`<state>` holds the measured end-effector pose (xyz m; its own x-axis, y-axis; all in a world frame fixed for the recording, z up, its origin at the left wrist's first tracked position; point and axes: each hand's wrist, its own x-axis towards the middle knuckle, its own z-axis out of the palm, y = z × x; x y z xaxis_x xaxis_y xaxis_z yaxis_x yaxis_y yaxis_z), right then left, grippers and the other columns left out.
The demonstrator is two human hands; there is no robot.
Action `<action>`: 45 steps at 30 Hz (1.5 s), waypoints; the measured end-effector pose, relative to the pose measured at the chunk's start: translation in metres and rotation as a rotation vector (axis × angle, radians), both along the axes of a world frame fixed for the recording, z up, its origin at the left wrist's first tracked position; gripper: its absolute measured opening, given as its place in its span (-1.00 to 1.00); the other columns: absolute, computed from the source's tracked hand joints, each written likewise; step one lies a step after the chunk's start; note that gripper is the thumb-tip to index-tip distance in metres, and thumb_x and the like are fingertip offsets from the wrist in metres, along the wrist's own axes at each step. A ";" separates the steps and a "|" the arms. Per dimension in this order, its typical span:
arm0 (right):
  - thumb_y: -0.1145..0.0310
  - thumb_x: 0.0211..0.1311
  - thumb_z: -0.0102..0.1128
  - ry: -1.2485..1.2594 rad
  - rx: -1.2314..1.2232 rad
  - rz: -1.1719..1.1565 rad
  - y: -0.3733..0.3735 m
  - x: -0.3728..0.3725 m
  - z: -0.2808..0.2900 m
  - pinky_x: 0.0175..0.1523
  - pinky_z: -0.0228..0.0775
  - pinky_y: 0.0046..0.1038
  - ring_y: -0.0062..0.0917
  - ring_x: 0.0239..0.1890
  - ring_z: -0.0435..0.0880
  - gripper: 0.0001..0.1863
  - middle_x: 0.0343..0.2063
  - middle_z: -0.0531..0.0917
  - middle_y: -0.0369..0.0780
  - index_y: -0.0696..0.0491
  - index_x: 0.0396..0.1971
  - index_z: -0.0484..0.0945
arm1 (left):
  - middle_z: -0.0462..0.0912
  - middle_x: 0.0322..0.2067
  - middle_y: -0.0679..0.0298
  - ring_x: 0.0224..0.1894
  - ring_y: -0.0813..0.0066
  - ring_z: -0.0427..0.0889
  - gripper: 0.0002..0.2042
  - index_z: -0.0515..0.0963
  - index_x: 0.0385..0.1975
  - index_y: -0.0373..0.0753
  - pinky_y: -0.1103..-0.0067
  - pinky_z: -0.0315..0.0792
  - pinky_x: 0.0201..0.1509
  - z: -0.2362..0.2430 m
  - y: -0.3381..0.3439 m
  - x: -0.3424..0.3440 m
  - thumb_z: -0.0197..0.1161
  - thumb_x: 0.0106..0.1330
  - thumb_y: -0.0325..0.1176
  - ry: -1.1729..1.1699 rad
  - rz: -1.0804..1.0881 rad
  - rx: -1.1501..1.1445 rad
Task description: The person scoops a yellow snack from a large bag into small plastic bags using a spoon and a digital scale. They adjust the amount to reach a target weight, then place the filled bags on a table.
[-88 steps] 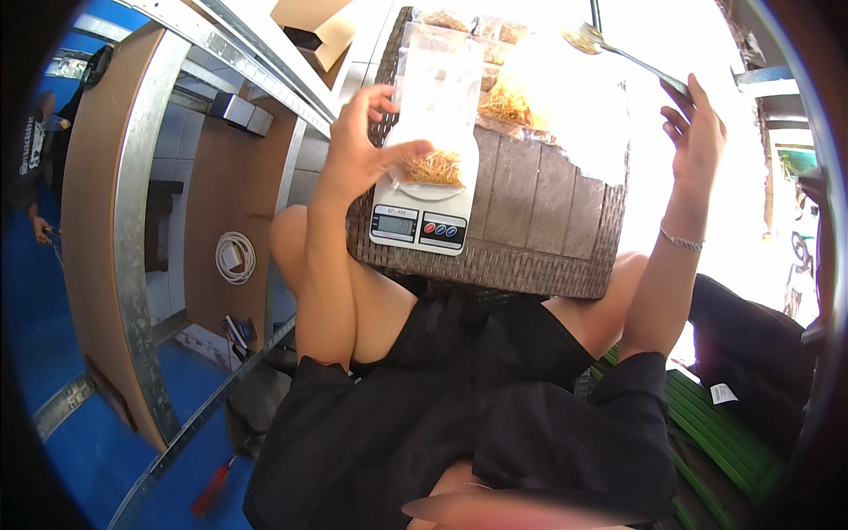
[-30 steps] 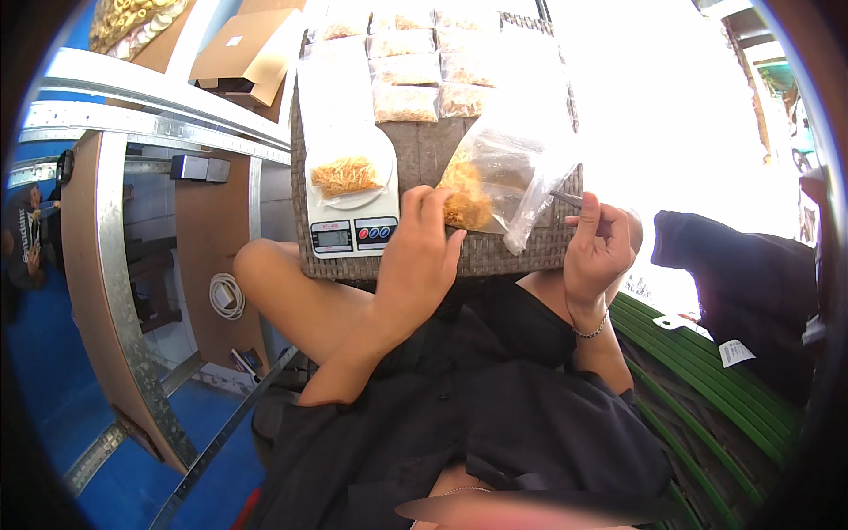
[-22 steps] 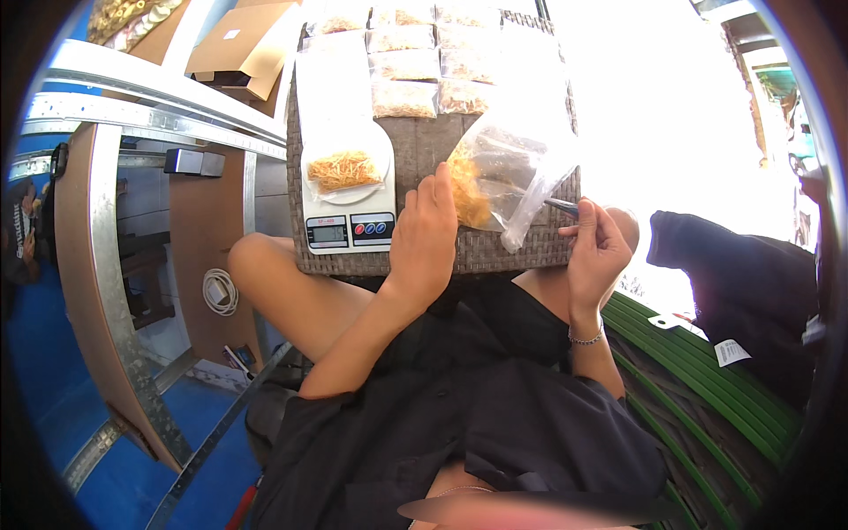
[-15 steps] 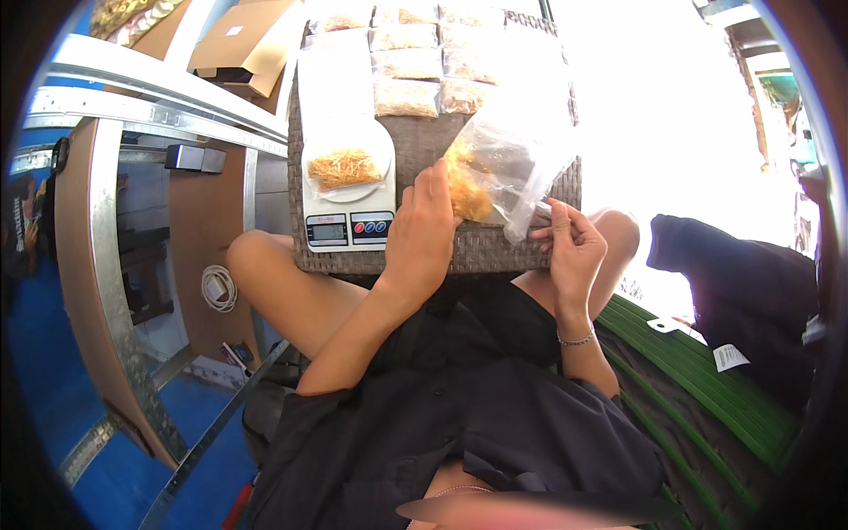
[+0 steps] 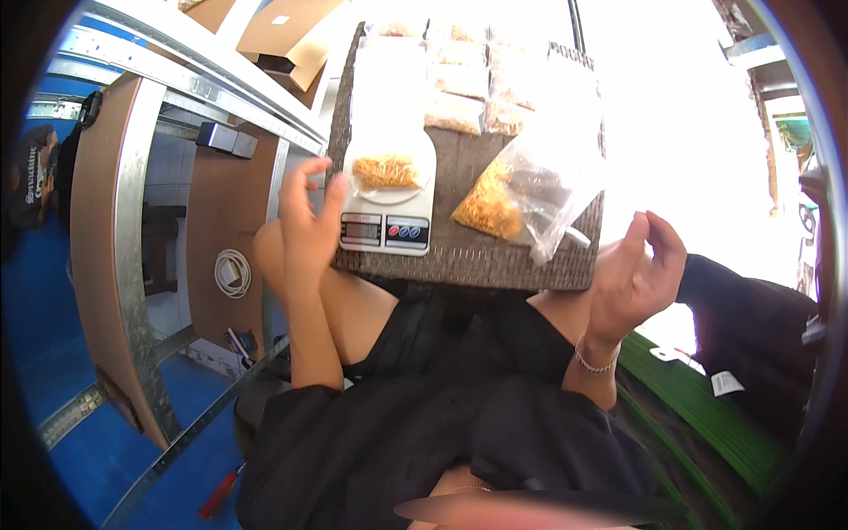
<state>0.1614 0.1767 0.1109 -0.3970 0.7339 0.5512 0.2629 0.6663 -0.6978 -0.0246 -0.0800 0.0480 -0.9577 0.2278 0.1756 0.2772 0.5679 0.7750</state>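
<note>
So, the left hand (image 5: 309, 216) is on the left side of the frame, just beside the white scale (image 5: 416, 207). Its thumb and fingers are spread apart, and it holds nothing. The right hand (image 5: 640, 274) is on the right side, past the edge of the brown woven table (image 5: 450, 268). It is half curled, with a gap between the thumb and the bent fingers, and nothing shows in it.

On the scale, left of the middle, lies a small clear bag (image 5: 385, 172) with thin yellow strips in its bottom part. Near the middle of the frame, a big clear bag (image 5: 493, 205) lies tilted on the table, with more yellow bits at its left end. A pale handle (image 5: 576, 237) sticks out by its right side; I cannot tell how much is inside. Rows of small filled bags (image 5: 458, 81) lie at the top of the frame.
</note>
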 end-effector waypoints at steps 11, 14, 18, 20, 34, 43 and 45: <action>0.20 0.22 0.27 -0.451 0.294 0.945 0.004 -0.270 0.002 -0.15 0.53 -0.25 -0.14 -0.32 0.73 -0.67 -0.47 0.71 -0.01 0.22 -0.32 0.68 | 0.61 -0.26 0.35 -0.26 0.67 0.53 -0.84 0.56 -0.15 -0.28 0.69 0.38 -0.21 -0.053 -0.018 -0.036 0.28 0.40 -0.35 -0.042 0.107 0.489; -0.22 0.11 0.31 -0.673 0.233 0.964 0.003 -0.290 -0.014 -0.05 0.56 -0.30 -0.25 -0.27 0.76 -0.38 -0.41 0.76 -0.10 0.16 -0.34 0.73 | 0.61 -0.27 0.35 -0.26 0.65 0.52 -0.82 0.57 -0.16 -0.27 0.66 0.38 -0.21 -0.059 -0.018 -0.034 0.27 0.40 -0.31 -0.016 0.030 0.529; -0.01 0.01 0.48 -0.645 0.309 1.028 -0.006 -0.283 -0.012 -0.07 0.58 -0.35 -0.34 -0.30 0.77 -0.56 -0.43 0.76 -0.16 0.10 -0.35 0.74 | 0.61 -0.28 0.32 -0.26 0.62 0.51 -0.81 0.57 -0.17 -0.30 0.64 0.40 -0.15 -0.056 -0.016 -0.035 0.24 0.43 -0.30 0.012 0.008 0.498; 0.13 0.03 0.50 -0.567 0.326 1.056 -0.016 -0.274 0.000 -0.11 0.57 -0.38 -0.37 -0.32 0.77 -0.68 -0.40 0.77 -0.18 0.07 -0.36 0.72 | 0.61 -0.29 0.32 -0.27 0.62 0.51 -0.81 0.56 -0.17 -0.32 0.63 0.40 -0.15 -0.053 -0.012 -0.033 0.22 0.44 -0.31 -0.027 0.018 0.570; 0.38 0.14 0.40 -0.011 0.372 0.918 -0.038 -0.208 0.145 -0.34 0.49 -0.40 -0.28 -0.46 0.72 -0.79 -0.50 0.71 -0.09 0.19 -0.33 0.61 | 0.56 -0.09 0.14 -0.13 0.17 0.67 -0.53 0.35 0.16 -0.25 0.39 0.59 -0.28 0.020 0.058 -0.069 -0.03 0.55 0.03 -1.028 -0.462 1.381; 0.43 0.10 0.42 -0.054 0.397 1.025 0.003 -0.187 0.098 -0.09 0.58 -0.38 -0.44 -0.21 0.77 -0.63 -0.27 0.76 -0.25 0.06 -0.08 0.53 | 0.66 -0.07 0.03 -0.17 0.09 0.74 -0.55 0.37 0.20 -0.29 0.43 0.66 -0.36 -0.020 0.067 -0.068 -0.07 0.55 -0.06 -0.835 -0.483 1.396; 0.42 0.13 0.44 -0.193 0.339 1.015 0.008 -0.179 0.092 0.02 0.58 -0.37 -0.42 -0.14 0.78 -0.60 -0.17 0.77 -0.16 0.13 -0.04 0.54 | 0.65 -0.04 0.01 -0.15 0.06 0.74 -0.52 0.36 0.22 -0.32 0.43 0.67 -0.37 -0.018 0.061 -0.066 -0.10 0.55 -0.04 -0.835 -0.542 1.428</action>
